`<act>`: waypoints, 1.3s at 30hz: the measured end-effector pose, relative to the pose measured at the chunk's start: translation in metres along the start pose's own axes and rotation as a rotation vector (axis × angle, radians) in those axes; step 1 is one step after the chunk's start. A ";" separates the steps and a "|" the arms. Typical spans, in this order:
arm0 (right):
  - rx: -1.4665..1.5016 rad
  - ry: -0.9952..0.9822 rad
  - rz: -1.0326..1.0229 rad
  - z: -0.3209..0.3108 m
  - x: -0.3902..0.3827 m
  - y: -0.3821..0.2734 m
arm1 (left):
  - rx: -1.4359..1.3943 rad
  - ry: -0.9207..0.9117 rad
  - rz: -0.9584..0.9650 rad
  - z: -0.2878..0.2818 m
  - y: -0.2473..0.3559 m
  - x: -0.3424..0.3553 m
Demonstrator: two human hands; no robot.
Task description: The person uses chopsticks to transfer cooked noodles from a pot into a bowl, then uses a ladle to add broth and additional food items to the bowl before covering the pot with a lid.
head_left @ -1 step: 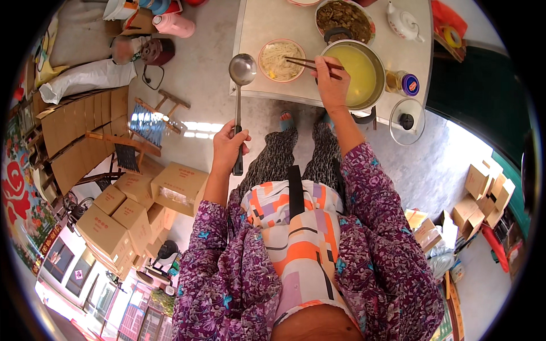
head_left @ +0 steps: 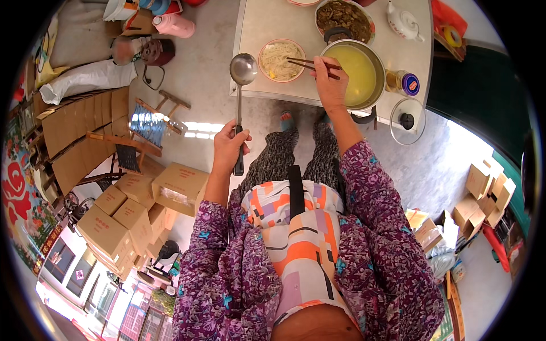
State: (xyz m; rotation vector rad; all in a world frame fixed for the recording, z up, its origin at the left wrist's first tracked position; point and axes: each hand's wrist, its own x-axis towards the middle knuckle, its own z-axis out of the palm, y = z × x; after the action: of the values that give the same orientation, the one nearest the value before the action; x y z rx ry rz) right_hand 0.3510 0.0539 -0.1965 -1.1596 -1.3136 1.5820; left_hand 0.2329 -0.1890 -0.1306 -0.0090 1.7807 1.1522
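Note:
My left hand (head_left: 230, 145) is closed round the black handle of a steel ladle (head_left: 243, 69), whose bowl is level with the table's near left corner. Between the fingers of my right hand (head_left: 331, 85) is a pair of dark chopsticks (head_left: 310, 63). Their tips reach into a red-rimmed bowl of pale noodles (head_left: 278, 57), with a bit of yellow at its lower edge. Just right of that hand stands a steel pot (head_left: 380, 79) of yellowish broth (head_left: 354, 71). My right hand partly covers the pot's left rim.
Behind the pot lies a dish of dark brown food (head_left: 343, 20). A white teapot (head_left: 404, 23), a blue-lidded jar (head_left: 402, 83) and a glass lid (head_left: 407, 121) are on the table's right (head_left: 256, 23). Cardboard boxes (head_left: 131, 221) and a folding chair (head_left: 149, 122) stand left.
My right hand and the chopsticks have shifted very slightly, the tips staying at the noodles. The left hand and ladle look almost unmoved.

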 end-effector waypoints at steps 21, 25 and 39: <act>-0.524 0.231 0.152 -0.170 0.012 -0.050 | 0.068 -0.078 0.033 0.016 0.008 0.004; -0.347 0.169 0.249 -0.171 0.010 -0.023 | 0.064 -0.084 0.036 0.018 0.007 0.004; 0.164 0.300 0.276 -0.124 0.013 0.033 | 0.095 -0.083 0.020 0.018 0.004 0.003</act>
State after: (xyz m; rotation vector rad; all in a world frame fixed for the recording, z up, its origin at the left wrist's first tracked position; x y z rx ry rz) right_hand 0.4658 0.0966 -0.2381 -1.4548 -0.8428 1.5969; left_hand 0.2422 -0.1728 -0.1311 0.1120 1.7639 1.0658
